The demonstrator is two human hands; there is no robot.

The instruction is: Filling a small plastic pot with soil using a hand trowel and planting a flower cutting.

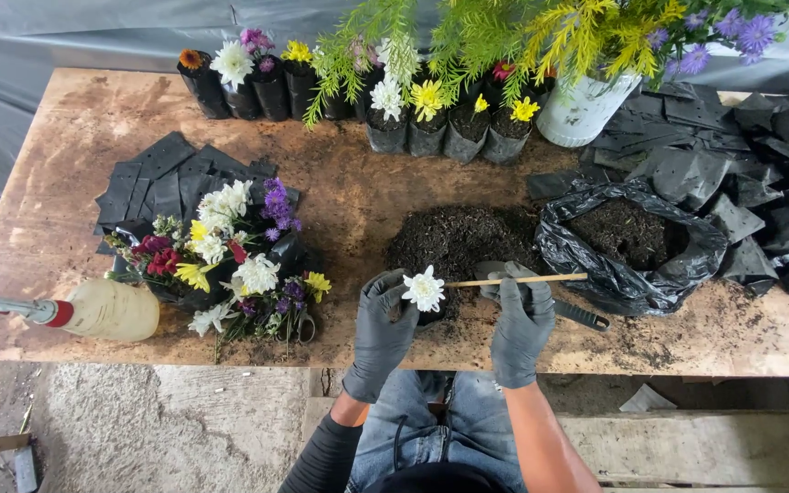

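Note:
My left hand (382,327), in a dark grey glove, grips a small black grow bag filled with soil, and a white flower (424,289) stands in it. My right hand (520,327), also gloved, holds a thin wooden stick (522,280) whose tip points at the base of the white flower. Both hands are at the near edge of the wooden table (75,137), just in front of a loose pile of dark soil (458,239).
An open black plastic sack of soil (632,246) lies right of the pile. Empty black grow bags (741,155) are heaped at the right and stacked at the left (162,183). Cut flowers (230,265) and a spray bottle (102,310) lie at the left. Potted flowers (394,110) line the far edge beside a white bucket (582,110).

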